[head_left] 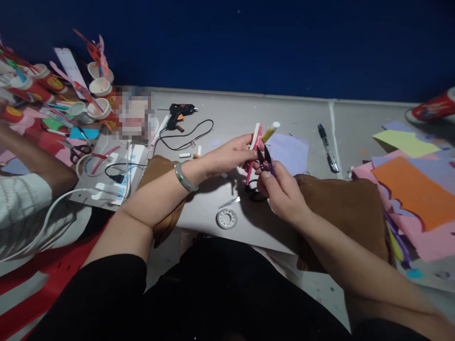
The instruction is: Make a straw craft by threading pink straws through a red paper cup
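Observation:
My left hand (232, 155), with a bangle on its wrist, is closed on a pink and white strip-like piece (257, 135) that stands up from the fingers. A thin pink stick (250, 174) shows below those fingers. In my right hand (284, 192) is a small pair of scissors (266, 163), its dark blades parted and pointing up beside the pink piece. Whether the blades touch it, I cannot tell. Just behind is a yellow tube with a white cap (271, 131). Under both hands is the light grey table (202, 203).
A black glue gun (179, 113) with its cord lies at the back. Nearer me is a white tape roll (226, 219). Brown cloths (341, 213) lie at the sides. Coloured papers (415, 189) and a black marker (327, 148) are right; red cups (101, 109) and a co-worker's arm (39, 147) left.

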Demonstrator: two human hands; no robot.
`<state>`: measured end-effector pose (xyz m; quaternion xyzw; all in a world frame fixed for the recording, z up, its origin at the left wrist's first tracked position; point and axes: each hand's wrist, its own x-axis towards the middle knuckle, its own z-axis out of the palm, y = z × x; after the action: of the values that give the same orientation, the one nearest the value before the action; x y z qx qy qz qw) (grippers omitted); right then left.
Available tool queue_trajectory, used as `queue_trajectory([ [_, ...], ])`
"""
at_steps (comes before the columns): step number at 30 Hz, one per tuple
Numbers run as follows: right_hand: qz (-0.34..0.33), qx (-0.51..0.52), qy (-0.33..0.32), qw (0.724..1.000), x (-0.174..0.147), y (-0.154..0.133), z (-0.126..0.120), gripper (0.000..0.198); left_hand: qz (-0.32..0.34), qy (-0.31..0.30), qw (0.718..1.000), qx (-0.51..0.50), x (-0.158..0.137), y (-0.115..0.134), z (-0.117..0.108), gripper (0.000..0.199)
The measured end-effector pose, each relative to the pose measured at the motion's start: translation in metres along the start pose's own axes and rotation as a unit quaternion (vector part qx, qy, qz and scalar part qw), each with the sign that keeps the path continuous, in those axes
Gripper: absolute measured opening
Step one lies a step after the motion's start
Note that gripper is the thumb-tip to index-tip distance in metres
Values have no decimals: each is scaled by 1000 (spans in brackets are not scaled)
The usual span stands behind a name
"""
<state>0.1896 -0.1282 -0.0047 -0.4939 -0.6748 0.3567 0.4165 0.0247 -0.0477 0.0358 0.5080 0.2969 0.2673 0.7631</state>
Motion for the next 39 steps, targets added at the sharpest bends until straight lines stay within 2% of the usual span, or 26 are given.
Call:
queue_trajectory([
  [3,40,41,-15,998,-2,2,0,19,6,9,1000,5,-1,-1,0,11],
  [5,47,58,2,997,-4,4,-2,21,5,16,1000,2,-1,-1,-2,8],
  [11,11,74,148,986,-3,14,-10,28,8,7,1000,22,-1,0,-9,26],
  [13,18,78,164,983,0,16,-13,30,19,2,999,31,-1,-1,-10,30],
  [18,84,144,112,980,3,15,-11,35,40,28,996,74,-2,-5,-10,33],
  [23,158,269,55,949,1,17,-4,38,20,28,997,75,-1,-9,-8,35],
  [26,176,297,45,938,3,17,-3,39,2,24,998,51,-1,-9,-3,38],
  [31,175,274,42,945,3,17,-3,40,-14,55,998,41,-1,-3,6,38],
  [36,138,235,75,959,1,13,-3,40,31,59,995,74,0,-7,3,37],
  [39,112,211,62,969,-1,7,-4,36,56,85,985,139,0,-11,-1,33],
])
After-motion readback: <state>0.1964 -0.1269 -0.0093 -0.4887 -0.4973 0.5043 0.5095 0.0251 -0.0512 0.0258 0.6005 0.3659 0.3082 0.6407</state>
